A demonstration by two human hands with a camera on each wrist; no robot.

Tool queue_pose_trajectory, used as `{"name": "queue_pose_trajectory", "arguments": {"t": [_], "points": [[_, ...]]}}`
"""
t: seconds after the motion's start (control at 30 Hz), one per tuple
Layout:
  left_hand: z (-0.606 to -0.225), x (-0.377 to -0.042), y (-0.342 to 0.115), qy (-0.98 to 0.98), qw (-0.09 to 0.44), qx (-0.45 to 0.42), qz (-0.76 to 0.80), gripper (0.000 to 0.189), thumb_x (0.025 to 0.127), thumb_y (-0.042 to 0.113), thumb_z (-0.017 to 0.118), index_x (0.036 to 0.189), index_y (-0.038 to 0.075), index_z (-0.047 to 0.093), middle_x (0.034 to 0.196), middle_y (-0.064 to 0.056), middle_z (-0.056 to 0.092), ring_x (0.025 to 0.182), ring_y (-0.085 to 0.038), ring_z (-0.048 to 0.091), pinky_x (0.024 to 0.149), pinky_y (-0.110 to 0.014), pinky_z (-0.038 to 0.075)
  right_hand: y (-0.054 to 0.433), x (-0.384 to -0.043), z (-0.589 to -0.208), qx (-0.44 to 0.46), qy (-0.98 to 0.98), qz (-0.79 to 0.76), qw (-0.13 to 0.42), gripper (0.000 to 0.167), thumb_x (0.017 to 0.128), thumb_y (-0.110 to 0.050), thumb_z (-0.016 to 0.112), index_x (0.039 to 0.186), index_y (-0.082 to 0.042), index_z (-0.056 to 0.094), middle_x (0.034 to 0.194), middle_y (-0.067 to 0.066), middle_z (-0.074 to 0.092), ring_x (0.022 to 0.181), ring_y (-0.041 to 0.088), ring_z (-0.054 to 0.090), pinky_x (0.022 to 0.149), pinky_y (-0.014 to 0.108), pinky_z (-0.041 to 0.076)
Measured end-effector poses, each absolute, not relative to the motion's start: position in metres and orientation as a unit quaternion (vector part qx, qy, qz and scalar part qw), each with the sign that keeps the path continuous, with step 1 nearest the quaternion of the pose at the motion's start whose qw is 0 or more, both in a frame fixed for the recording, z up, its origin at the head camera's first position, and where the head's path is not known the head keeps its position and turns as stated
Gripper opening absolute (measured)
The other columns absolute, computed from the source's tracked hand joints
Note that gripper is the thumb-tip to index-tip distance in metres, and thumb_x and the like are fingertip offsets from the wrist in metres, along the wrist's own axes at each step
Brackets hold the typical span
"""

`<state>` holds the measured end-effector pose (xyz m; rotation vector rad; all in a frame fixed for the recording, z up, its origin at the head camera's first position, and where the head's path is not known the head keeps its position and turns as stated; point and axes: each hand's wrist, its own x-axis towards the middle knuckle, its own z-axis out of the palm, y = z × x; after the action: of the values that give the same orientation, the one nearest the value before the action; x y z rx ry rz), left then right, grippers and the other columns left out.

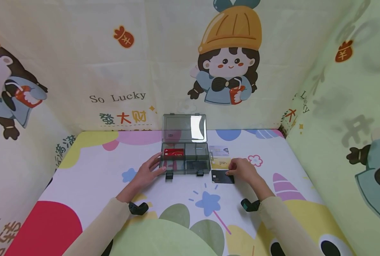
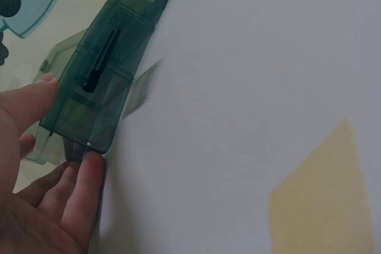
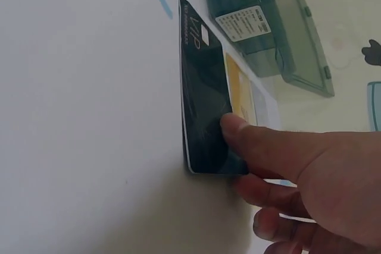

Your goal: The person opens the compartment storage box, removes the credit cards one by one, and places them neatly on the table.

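A see-through grey-green compartment box (image 1: pixel 185 164) stands on the table with its lid (image 1: pixel 181 128) raised at the back. Its back left compartment holds a red VIP card (image 1: pixel 174 152). At the box's left end, my left hand (image 1: pixel 146 174) grips the corner, thumb (image 2: pixel 41 96) on one edge and fingertips (image 2: pixel 90 168) against the end wall. Right of the box, my right hand (image 1: pixel 243 169) pinches a black VIP card (image 3: pixel 205 93) at its right end between thumb and fingers. That card is tilted up in the right wrist view, close over the table.
Behind the black card lie a gold card (image 1: pixel 220 163) and a pale silver card (image 1: pixel 220 151), beside the box's right wall. Two dark latches (image 1: pixel 200 173) hang at the box's front. A patterned cloth (image 1: pixel 139 213) covers the table, and printed sheets (image 1: pixel 164 71) rise around it.
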<state>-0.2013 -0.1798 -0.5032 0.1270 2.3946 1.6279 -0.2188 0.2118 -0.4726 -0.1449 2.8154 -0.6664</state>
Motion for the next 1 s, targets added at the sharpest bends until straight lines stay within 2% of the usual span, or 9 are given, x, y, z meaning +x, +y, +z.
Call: {"name": "queue_pose_trajectory", "arguments": {"t": [0.17, 0.4, 0.77, 1.0], "points": [[-0.503, -0.201, -0.179, 0.822, 0.119, 0.039, 0.556, 0.072, 0.092, 0.029, 0.067, 0.152, 0.027, 0.029, 0.157, -0.013, 0.032, 0.145, -0.032, 0.032, 0.110, -0.046, 0.041, 0.208, -0.218, -0.468, -0.038, 0.967, -0.212, 0.138, 0.024, 0.079, -0.024, 0.080, 0.084, -0.008, 0.062, 0.078, 0.005, 0.060, 0.072, 0.019, 0.052, 0.064, 0.029, 0.043], [-0.502, -0.200, -0.180, 0.824, 0.121, 0.036, 0.553, 0.072, 0.092, 0.031, 0.067, 0.153, 0.027, 0.028, 0.157, -0.012, 0.032, 0.145, -0.031, 0.033, 0.111, -0.045, 0.040, 0.208, -0.217, -0.469, -0.030, 0.970, -0.204, 0.129, 0.027, 0.077, -0.025, 0.082, 0.082, -0.008, 0.062, 0.078, 0.005, 0.060, 0.071, 0.019, 0.052, 0.062, 0.028, 0.042], [-0.502, -0.199, -0.179, 0.818, 0.121, 0.044, 0.561, 0.073, 0.092, 0.029, 0.066, 0.153, 0.026, 0.027, 0.158, -0.014, 0.031, 0.145, -0.033, 0.031, 0.110, -0.047, 0.040, 0.216, -0.218, -0.478, -0.043, 0.947, -0.295, 0.115, 0.018, 0.083, -0.021, 0.077, 0.083, -0.009, 0.063, 0.076, 0.004, 0.058, 0.075, 0.019, 0.052, 0.067, 0.026, 0.042], [-0.502, -0.200, -0.179, 0.824, 0.120, 0.044, 0.552, 0.073, 0.092, 0.029, 0.066, 0.153, 0.026, 0.027, 0.157, -0.015, 0.031, 0.145, -0.033, 0.032, 0.110, -0.046, 0.041, 0.216, -0.218, -0.472, -0.055, 0.930, -0.352, 0.092, 0.016, 0.085, -0.020, 0.074, 0.092, -0.008, 0.067, 0.076, 0.006, 0.055, 0.078, 0.019, 0.050, 0.064, 0.026, 0.043]]}}
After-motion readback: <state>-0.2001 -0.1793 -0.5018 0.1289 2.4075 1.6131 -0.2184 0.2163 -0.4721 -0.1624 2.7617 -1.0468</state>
